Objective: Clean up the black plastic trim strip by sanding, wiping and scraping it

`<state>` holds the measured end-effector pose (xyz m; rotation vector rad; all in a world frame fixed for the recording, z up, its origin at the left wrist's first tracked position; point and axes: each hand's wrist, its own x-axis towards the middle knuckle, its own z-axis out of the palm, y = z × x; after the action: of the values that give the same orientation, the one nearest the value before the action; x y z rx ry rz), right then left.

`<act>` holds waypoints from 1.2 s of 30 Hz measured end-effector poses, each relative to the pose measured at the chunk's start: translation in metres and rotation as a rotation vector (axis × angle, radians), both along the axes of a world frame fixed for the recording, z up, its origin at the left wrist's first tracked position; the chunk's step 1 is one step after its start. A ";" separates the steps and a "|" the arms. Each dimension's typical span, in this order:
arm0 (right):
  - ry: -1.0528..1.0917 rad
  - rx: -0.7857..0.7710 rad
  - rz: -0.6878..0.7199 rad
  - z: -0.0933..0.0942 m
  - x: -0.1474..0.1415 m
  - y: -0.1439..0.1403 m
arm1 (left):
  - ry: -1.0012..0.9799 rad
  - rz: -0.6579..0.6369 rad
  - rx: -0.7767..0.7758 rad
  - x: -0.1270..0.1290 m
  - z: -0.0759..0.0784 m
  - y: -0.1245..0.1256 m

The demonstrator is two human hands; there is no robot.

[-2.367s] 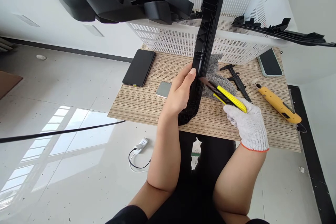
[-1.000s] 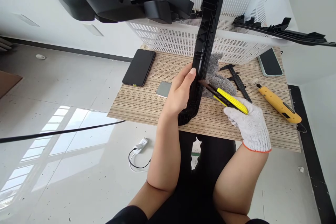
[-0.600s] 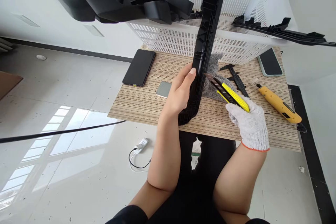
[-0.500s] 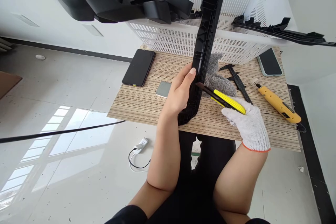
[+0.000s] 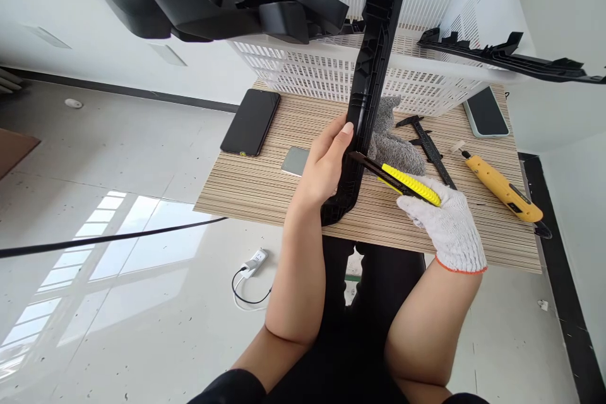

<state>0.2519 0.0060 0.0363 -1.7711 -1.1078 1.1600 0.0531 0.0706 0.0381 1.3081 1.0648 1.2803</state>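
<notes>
A long black plastic trim strip [image 5: 365,82] stands at a slant across the wooden-patterned table, its rounded lower end near the front edge. My bare left hand [image 5: 324,161] grips it low down, thumb on the near face and fingers partly hidden behind. In a white knitted glove, my right hand [image 5: 442,218] is closed around a yellow and black utility knife [image 5: 407,184]. The knife's blade points left, its tip against the strip just beside my left hand. Behind the strip lies a crumpled grey cloth [image 5: 398,150], partly covered by it.
On the right of the table lie a black caliper [image 5: 430,148], a yellow rotary tool [image 5: 504,189] and a phone [image 5: 487,113]. A dark phone [image 5: 250,121] and a grey card-like piece [image 5: 294,160] lie left. Black plastic parts [image 5: 246,12] overhang the white basket [image 5: 303,69].
My right hand and the utility knife have shifted slightly left, bringing the blade tip farther across the strip. The left hand and the strip have stayed in place.
</notes>
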 end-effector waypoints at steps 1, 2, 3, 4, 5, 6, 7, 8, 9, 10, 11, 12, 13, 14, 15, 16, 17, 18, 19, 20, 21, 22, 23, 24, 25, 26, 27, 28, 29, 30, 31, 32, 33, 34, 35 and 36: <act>0.000 0.006 -0.008 0.000 0.000 0.000 | 0.004 0.006 0.004 0.000 0.000 0.000; 0.009 0.020 -0.028 0.000 0.000 0.000 | 0.008 0.009 0.005 0.000 0.000 0.000; 0.018 0.035 -0.049 0.000 0.000 0.000 | 0.012 0.008 0.003 0.000 0.000 0.000; 0.020 0.035 -0.055 0.000 0.001 0.000 | 0.016 0.009 0.000 0.000 0.001 -0.001; 0.011 0.021 -0.038 0.000 0.001 0.000 | 0.019 0.009 -0.004 0.000 0.001 -0.001; -0.002 0.002 -0.014 -0.001 0.001 0.000 | 0.021 0.010 -0.006 0.000 0.001 -0.001; -0.009 -0.010 0.002 -0.001 0.001 0.000 | 0.025 0.010 -0.008 0.000 0.001 -0.001; -0.005 -0.009 0.000 -0.001 0.001 0.000 | 0.028 0.008 -0.009 0.000 0.002 -0.001; 0.010 0.004 -0.016 -0.001 0.000 0.000 | 0.031 0.007 -0.008 0.000 0.002 -0.001; 0.028 0.022 -0.036 -0.001 0.000 0.000 | 0.032 0.003 -0.006 0.000 0.002 -0.001; 0.038 0.036 -0.049 -0.001 0.000 0.000 | 0.028 0.003 -0.003 0.000 0.002 -0.001; 0.036 0.032 -0.040 0.000 0.000 0.000 | 0.020 0.005 0.001 0.001 0.002 -0.001; 0.024 0.017 -0.017 0.000 -0.001 0.000 | 0.012 0.006 0.006 0.001 0.002 -0.001; 0.009 0.002 0.003 0.000 -0.001 0.000 | 0.005 0.008 0.009 0.001 0.002 -0.001; 0.000 -0.003 0.007 0.001 0.000 0.000 | 0.005 0.008 0.010 0.001 0.002 -0.001; 0.002 0.004 -0.008 0.001 0.000 0.000 | 0.010 0.006 0.008 0.001 0.001 -0.001; 0.015 0.014 -0.032 0.001 0.000 0.000 | 0.018 0.002 0.006 0.000 0.001 -0.001; 0.025 0.021 -0.050 0.000 0.001 0.000 | 0.024 0.001 0.005 0.000 0.001 -0.001; 0.027 0.016 -0.049 0.000 0.001 0.000 | 0.025 0.004 0.007 0.000 0.001 -0.001; 0.020 -0.001 -0.028 0.000 0.002 0.000 | 0.021 0.005 0.011 0.000 0.001 -0.001; 0.009 -0.018 -0.002 0.000 0.002 0.000 | 0.016 0.005 0.015 0.000 0.001 -0.001; 0.002 -0.027 0.014 0.000 0.002 0.000 | 0.012 0.004 0.020 0.000 0.001 -0.001; 0.004 -0.022 0.009 0.000 0.002 0.000 | 0.013 0.003 0.024 0.000 0.001 0.000; 0.017 -0.007 -0.011 0.000 0.002 0.000 | 0.017 0.000 0.026 0.000 0.001 0.000; 0.031 0.007 -0.033 0.000 0.002 -0.001 | 0.022 -0.001 0.026 0.000 0.000 0.000; 0.038 0.012 -0.040 0.000 0.001 -0.001 | 0.025 0.003 0.026 0.000 0.000 0.000; 0.032 0.003 -0.027 0.000 0.001 -0.001 | 0.025 0.006 0.025 0.000 0.000 0.000; 0.017 -0.009 -0.005 -0.001 0.001 -0.001 | 0.023 0.009 0.024 0.000 0.000 0.000; 0.000 -0.017 0.011 -0.001 0.001 -0.001 | 0.019 0.008 0.021 0.000 0.000 0.000; -0.006 -0.014 0.010 -0.001 0.001 -0.001 | 0.014 0.003 0.019 0.000 0.000 0.000; 0.000 -0.002 -0.006 -0.001 0.001 -0.001 | 0.009 -0.002 0.018 0.000 0.001 0.000; 0.011 0.014 -0.029 -0.001 0.001 -0.001 | 0.003 -0.009 0.017 0.000 0.001 0.000; 0.018 0.021 -0.042 -0.001 0.001 -0.001 | -0.003 -0.011 0.015 0.000 0.000 0.000; 0.017 0.013 -0.034 -0.001 0.001 -0.001 | -0.006 -0.006 0.010 0.000 0.000 0.000; 0.008 -0.004 -0.014 0.000 0.001 -0.001 | -0.004 0.002 0.004 0.000 0.000 0.000; -0.002 -0.020 0.003 0.000 0.001 -0.001 | 0.003 0.011 -0.002 0.000 0.000 0.000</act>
<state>0.2527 0.0049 0.0361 -1.7870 -1.1042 1.1749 0.0531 0.0701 0.0383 1.3045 1.0764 1.2860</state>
